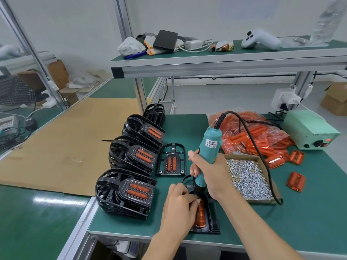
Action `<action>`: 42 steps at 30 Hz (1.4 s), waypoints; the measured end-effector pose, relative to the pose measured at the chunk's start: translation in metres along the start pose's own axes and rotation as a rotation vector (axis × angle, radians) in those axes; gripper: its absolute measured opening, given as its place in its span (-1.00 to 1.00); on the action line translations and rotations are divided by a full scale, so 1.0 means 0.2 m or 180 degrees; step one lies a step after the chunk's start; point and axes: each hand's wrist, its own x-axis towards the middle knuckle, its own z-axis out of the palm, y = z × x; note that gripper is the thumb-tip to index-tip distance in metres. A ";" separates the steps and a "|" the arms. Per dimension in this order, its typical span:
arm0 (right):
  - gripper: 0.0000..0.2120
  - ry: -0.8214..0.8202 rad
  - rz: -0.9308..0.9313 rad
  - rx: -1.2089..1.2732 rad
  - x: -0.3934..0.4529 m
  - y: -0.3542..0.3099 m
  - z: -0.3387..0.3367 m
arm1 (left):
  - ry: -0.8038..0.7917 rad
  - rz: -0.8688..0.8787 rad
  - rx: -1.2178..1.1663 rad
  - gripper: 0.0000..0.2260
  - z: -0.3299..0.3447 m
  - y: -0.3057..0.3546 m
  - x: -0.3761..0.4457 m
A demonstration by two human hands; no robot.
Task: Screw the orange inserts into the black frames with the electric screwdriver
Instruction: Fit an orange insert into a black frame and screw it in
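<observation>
The right hand (210, 171) was wrapped round the teal electric screwdriver (206, 156), held nearly upright, tip down at the translucent orange plastic insert (200, 214) seated in the flat black plastic frame (213, 220) at the bench's near edge. The left hand (178, 205) pinched at the tip (likely steadying a screw, unseen). The light, stiff frame would probably slide unless pressed down.

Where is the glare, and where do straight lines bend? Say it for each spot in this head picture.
Head view: glare lies on the green mat at lower left and on the plastic bag of orange inserts; wide-angle distortion bows the aluminium shelf and tilts the posts at the edges; the left hand and electric screwdriver look sharp; shadows are soft.
</observation>
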 end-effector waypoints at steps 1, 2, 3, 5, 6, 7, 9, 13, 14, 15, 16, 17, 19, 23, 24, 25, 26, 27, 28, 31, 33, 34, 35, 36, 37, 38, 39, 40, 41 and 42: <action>-0.64 -0.0028 -0.0016 -0.0027 0.00 0.00 0.00 | 0.0006 -0.0011 -0.0001 -0.89 0.00 0.00 0.00; -0.64 -0.0058 -0.0030 -0.0066 0.00 0.00 0.00 | -0.0001 -0.0026 -0.0002 -0.88 0.00 0.00 0.00; -0.64 -0.0100 -0.0038 -0.0112 0.00 0.00 0.00 | -0.0014 -0.0040 0.0003 -0.87 0.00 0.00 0.00; -0.68 -0.0206 -0.0045 -0.0194 -0.01 -0.01 0.01 | -0.0035 -0.0085 0.0035 -0.85 -0.01 0.01 -0.01; -0.70 -0.0244 -0.0049 -0.0211 -0.01 -0.01 0.01 | -0.0010 -0.0102 0.0057 -0.85 -0.02 0.01 -0.02; -0.71 -0.0272 -0.0055 -0.0217 -0.02 -0.01 0.01 | 0.0050 -0.0112 0.0070 -0.86 -0.03 0.02 -0.03; -0.69 -0.0312 -0.0073 -0.0248 -0.02 -0.02 0.01 | 0.0169 -0.0064 0.0068 -0.89 -0.06 0.02 -0.07; -0.66 -0.0361 -0.0084 -0.0262 -0.02 -0.03 0.02 | 0.0086 0.0429 0.0154 -0.87 -0.08 0.03 -0.20; -0.66 -0.0363 -0.0084 -0.0275 -0.02 -0.03 0.02 | 0.0025 0.0539 0.0209 -0.84 -0.08 0.03 -0.23; -0.66 -0.0365 -0.0087 -0.0293 -0.02 -0.03 0.02 | -0.0023 0.0616 0.0275 -0.80 -0.08 0.02 -0.26; -0.66 -0.0367 -0.0096 -0.0312 -0.02 -0.03 0.02 | -0.0050 0.0662 0.0343 -0.76 -0.07 0.02 -0.28; -0.66 -0.0369 -0.0100 -0.0334 -0.02 -0.03 0.02 | -0.0057 0.0694 0.0403 -0.74 -0.07 0.01 -0.29; -0.68 -0.0370 -0.0095 -0.0364 -0.02 -0.03 0.02 | -0.0032 0.0750 0.0458 -0.74 -0.06 0.01 -0.30; -0.68 -0.0400 -0.0108 -0.0370 -0.01 -0.02 0.02 | -0.0008 0.0798 0.0478 -0.76 -0.06 0.00 -0.30; -0.68 -0.0416 -0.0111 -0.0380 -0.01 -0.01 0.01 | -0.0007 0.0802 0.0486 -0.76 -0.06 0.00 -0.30; -0.68 -0.0433 -0.0110 -0.0395 -0.01 -0.01 0.01 | 0.0005 0.0815 0.0496 -0.76 -0.06 -0.01 -0.30; -0.67 -0.0455 -0.0104 -0.0413 -0.01 0.00 0.01 | 0.0018 0.0830 0.0506 -0.77 -0.06 -0.01 -0.30; -0.66 -0.0488 -0.0100 -0.0422 -0.01 0.00 0.01 | 0.0028 0.0844 0.0521 -0.77 -0.06 -0.01 -0.30; -0.64 -0.0531 -0.0094 -0.0428 -0.01 0.01 0.01 | 0.0031 0.0852 0.0538 -0.77 -0.06 -0.01 -0.30; -0.61 -0.0714 -0.0073 -0.0446 -0.01 0.01 0.00 | -0.0002 0.0841 0.0574 -0.76 -0.07 0.00 -0.30; -0.64 -0.0876 -0.0035 -0.0398 0.00 0.00 -0.01 | -0.0041 0.0829 0.0571 -0.75 -0.07 0.01 -0.30; -0.67 -0.0949 -0.0016 -0.0368 0.00 -0.01 -0.02 | -0.0054 0.0824 0.0572 -0.75 -0.07 0.01 -0.30; -0.70 -0.1014 -0.0019 -0.0338 0.00 -0.02 -0.02 | -0.0060 0.0823 0.0562 -0.75 -0.07 0.01 -0.30; -0.73 -0.1067 -0.0040 -0.0317 0.00 -0.04 -0.02 | -0.0063 0.0821 0.0533 -0.75 -0.07 0.01 -0.30; -0.75 -0.1107 -0.0067 -0.0298 0.01 -0.05 -0.03 | -0.0064 0.0815 0.0497 -0.75 -0.08 0.01 -0.30; -0.76 -0.1126 -0.0087 -0.0270 0.01 -0.06 -0.03 | -0.0063 0.0809 0.0470 -0.75 -0.08 0.02 -0.30; -0.76 -0.1117 -0.0107 -0.0211 0.01 -0.06 -0.04 | -0.0062 0.0805 0.0462 -0.76 -0.08 0.02 -0.29; -0.76 -0.1088 -0.0126 -0.0129 0.00 -0.07 -0.04 | -0.0070 0.0801 0.0465 -0.76 -0.08 0.02 -0.30; -0.76 -0.1044 -0.0155 -0.0021 0.00 -0.08 -0.05 | -0.0085 0.0796 0.0466 -0.75 -0.08 0.02 -0.30; -0.77 -0.0995 -0.0186 0.0111 0.01 -0.09 -0.06 | -0.0103 0.0788 0.0461 -0.75 -0.08 0.02 -0.30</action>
